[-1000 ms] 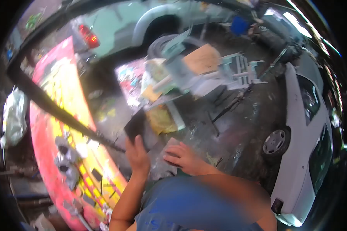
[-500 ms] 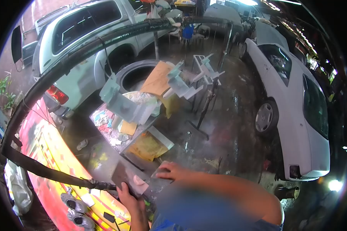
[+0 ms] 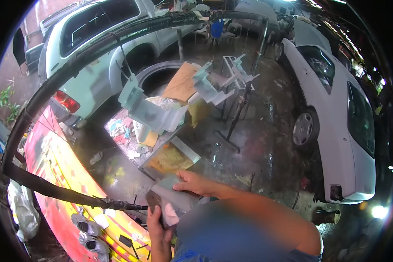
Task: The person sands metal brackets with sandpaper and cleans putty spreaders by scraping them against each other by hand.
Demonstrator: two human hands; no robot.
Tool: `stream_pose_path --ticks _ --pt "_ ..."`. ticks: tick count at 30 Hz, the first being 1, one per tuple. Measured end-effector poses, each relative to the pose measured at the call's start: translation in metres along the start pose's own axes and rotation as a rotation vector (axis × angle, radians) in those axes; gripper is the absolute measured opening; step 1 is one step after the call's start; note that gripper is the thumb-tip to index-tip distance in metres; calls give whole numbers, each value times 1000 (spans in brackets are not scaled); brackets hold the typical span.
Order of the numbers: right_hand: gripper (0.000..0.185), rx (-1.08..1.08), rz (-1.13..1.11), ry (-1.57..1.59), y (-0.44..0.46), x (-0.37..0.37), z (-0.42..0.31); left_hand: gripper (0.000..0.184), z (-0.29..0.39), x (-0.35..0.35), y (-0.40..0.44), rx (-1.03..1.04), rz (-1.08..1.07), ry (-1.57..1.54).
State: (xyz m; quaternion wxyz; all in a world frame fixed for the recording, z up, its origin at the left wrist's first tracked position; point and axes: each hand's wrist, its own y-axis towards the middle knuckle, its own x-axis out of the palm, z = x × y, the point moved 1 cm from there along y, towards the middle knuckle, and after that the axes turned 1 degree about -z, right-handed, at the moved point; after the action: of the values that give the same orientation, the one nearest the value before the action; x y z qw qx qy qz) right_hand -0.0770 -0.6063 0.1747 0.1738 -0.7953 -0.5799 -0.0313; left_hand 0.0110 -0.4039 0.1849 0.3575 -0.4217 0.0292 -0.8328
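Down at six o'clock I've got the grey sheet (image 3: pixel 179 197), up off the floor, right in front of the blue shirt. My right hand (image 3: pixel 194 182) has its upper edge, thumb and fingers apparently pinching it. My left hand (image 3: pixel 158 227), just below at seven o'clock, curls around the near edge of a brown sheet (image 3: pixel 153 199), and a pink piece (image 3: pixel 170 215) lies against that one. Where grey and brown overlap, I can't tell whether they're joined.

Reading the handling: thin, so light; flexible enough to bow, and I'd guess it creases before it tears. Might be slick on the smooth face. Best hold is by opposite edges, fingertips flat, no hard squeeze mid-sheet.

Beneath, the dark floor (image 3: pixel 266 142) has wet-looking shiny patches. Over at eight o'clock, a red-and-yellow painted panel (image 3: pixel 85 185) glares brightly beside the black tube frame (image 3: pixel 64 70). Pale moulded parts (image 3: pixel 153 114) sit at eleven, near a cluttered tabletop. Beyond them, the white pickup (image 3: pixel 96 81); at three o'clock, the pale sedan (image 3: pixel 332 135).
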Motion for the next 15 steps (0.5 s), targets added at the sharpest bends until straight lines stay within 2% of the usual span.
stream_pose_path --ticks 3,4,6,9,10,12,14,15 --pt "43 60 -62 -224 -8 -14 20 45 19 -7 7 186 39 -47" --pt "39 77 -84 -204 -12 -14 20 46 25 -11 7 222 19 35" --pt "32 112 -129 -161 -22 -9 15 48 22 -33 18 286 9 435" --pt "36 -8 27 57 -21 -12 -12 49 23 -31 17 309 -30 417" --pt "37 -38 98 22 -20 -19 -17 46 24 -32 16 305 -17 340" --pt "41 -84 198 -54 -18 -28 -19 44 23 -25 14 257 158 152" --pt "45 -390 146 -168 -23 -1 -14 40 4 -45 30 269 264 60" --pt "48 -546 118 -216 -28 14 -14 39 2 -39 31 265 248 23"
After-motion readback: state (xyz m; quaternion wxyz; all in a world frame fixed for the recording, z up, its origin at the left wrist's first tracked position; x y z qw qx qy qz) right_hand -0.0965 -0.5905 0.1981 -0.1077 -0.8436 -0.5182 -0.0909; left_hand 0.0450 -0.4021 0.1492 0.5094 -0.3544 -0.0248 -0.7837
